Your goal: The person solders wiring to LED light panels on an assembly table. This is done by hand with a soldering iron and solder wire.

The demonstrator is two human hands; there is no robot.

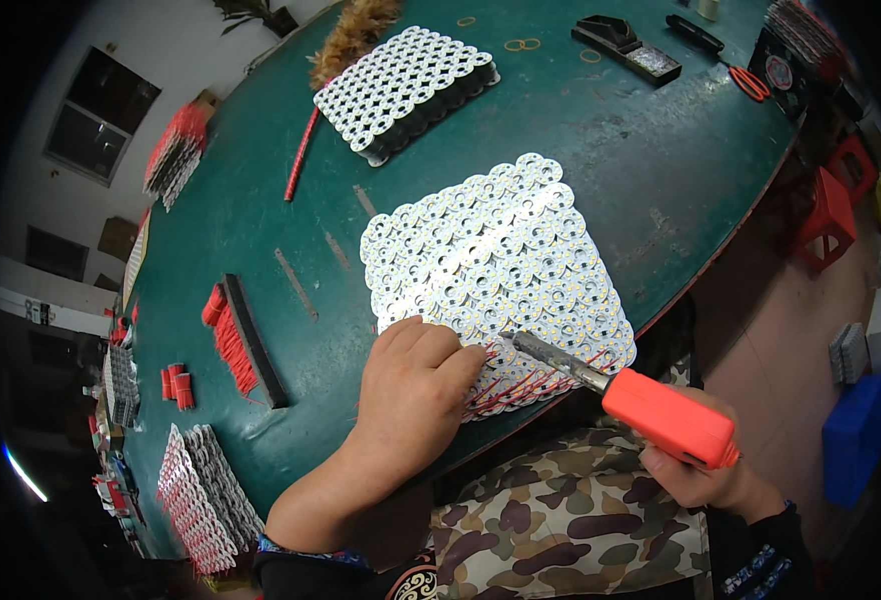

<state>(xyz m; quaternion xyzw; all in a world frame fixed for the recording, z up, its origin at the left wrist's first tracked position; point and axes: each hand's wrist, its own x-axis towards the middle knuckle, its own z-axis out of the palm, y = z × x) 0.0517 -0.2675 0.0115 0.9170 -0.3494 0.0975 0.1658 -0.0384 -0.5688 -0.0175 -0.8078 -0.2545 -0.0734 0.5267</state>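
Orange soldering iron point(669, 418) near bare left hand point(413, 375)

My right hand point(703, 480) grips the iron, tip toward ten o'clock over the white disc panel point(491, 250) at my view's centre on the bench point(701, 190). Left fingers curl at the panel's seven o'clock — whether pinching any red wires point(534, 384), I cannot tell. A slip could burn them; lingering heat could scorch a disc — or melt insulation.

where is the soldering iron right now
In the head view, the soldering iron is right of centre, held in the right hand, its tip over the white panel just right of the left hand.
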